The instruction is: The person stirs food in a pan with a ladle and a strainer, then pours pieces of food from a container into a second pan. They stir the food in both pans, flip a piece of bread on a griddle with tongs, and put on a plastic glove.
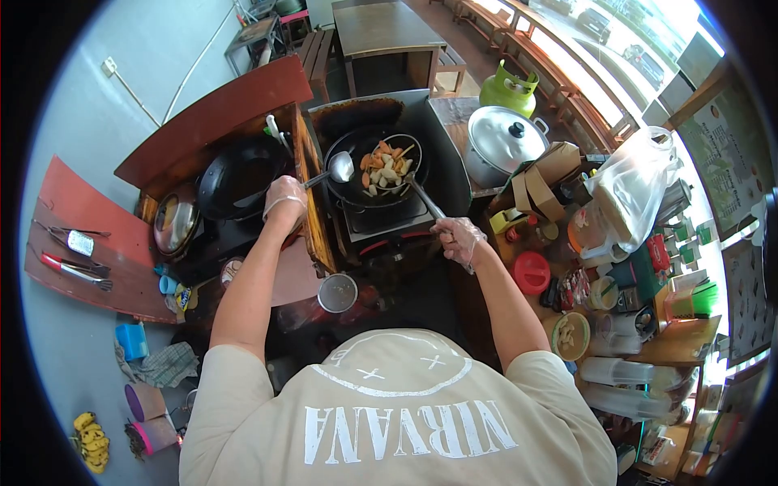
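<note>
In a thin clear glove, my left hand (285, 199) is closed around the handle of a metal ladle (341, 167). The ladle's bowl is over the left rim of a black wok (336, 190). My right hand (459, 240), also gloved, grips the long metal handle of a round strainer (421, 194). Pale and orange food pieces (385, 168) lie in the strainer, which overlaps the wok in this view. The wok stands on a stove (385, 225) with raised metal sides.
A second black wok (243, 178) stands left, behind a wooden divider (316, 223). A lidded pot (507, 138) and a green gas cylinder (510, 87) are at right. Containers, a red lid (532, 272) and a plastic bag (636, 194) crowd the right counter. A metal cup (337, 293) stands in front.
</note>
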{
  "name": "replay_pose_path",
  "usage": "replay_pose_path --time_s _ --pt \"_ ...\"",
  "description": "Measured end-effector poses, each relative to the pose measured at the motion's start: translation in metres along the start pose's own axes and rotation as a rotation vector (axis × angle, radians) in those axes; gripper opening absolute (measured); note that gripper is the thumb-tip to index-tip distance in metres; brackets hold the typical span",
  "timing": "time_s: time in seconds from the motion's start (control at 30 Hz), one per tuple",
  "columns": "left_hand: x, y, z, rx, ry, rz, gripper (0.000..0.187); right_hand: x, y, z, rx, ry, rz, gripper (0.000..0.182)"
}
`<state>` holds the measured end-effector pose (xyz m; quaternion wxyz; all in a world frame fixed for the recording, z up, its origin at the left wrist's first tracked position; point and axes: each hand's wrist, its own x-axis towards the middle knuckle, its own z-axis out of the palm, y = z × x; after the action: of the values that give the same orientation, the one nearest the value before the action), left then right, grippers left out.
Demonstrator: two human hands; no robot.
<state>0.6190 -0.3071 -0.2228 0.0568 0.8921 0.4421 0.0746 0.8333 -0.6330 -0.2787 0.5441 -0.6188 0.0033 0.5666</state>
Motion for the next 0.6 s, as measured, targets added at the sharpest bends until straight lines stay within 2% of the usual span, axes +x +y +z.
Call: replay_pose_path --time_s 0.17,0.23,0.27,0.33,0.47,0.6 --pt "-0.028 -0.003 -0.02 -0.157 0.051 -0.017 0.019 -0.005 0.012 -0.009 0.331 -0.279 0.056 0.019" --pt "-0.037 -0.007 -0.024 -0.153 0.119 0.091 0.018 -0.01 0.016 -0.007 0.342 -0.294 0.046 0.02" --pt "-0.038 -0.01 -0.025 -0.154 0.12 0.085 0.018 -0.015 0.017 -0.005 0.357 -0.306 0.036 0.02" --pt "-0.041 -0.019 -0.025 -0.023 0.13 0.153 0.019 -0.022 0.017 -0.001 0.357 -0.322 0.024 0.02" --pt "-0.048 -0.035 -0.017 0.024 0.198 0.121 0.023 -0.038 0.014 0.012 0.37 -0.376 -0.033 0.02" --pt "-0.057 -0.058 -0.011 -0.014 0.288 0.194 0.028 -0.052 0.014 0.03 0.5 -0.377 0.026 0.02"
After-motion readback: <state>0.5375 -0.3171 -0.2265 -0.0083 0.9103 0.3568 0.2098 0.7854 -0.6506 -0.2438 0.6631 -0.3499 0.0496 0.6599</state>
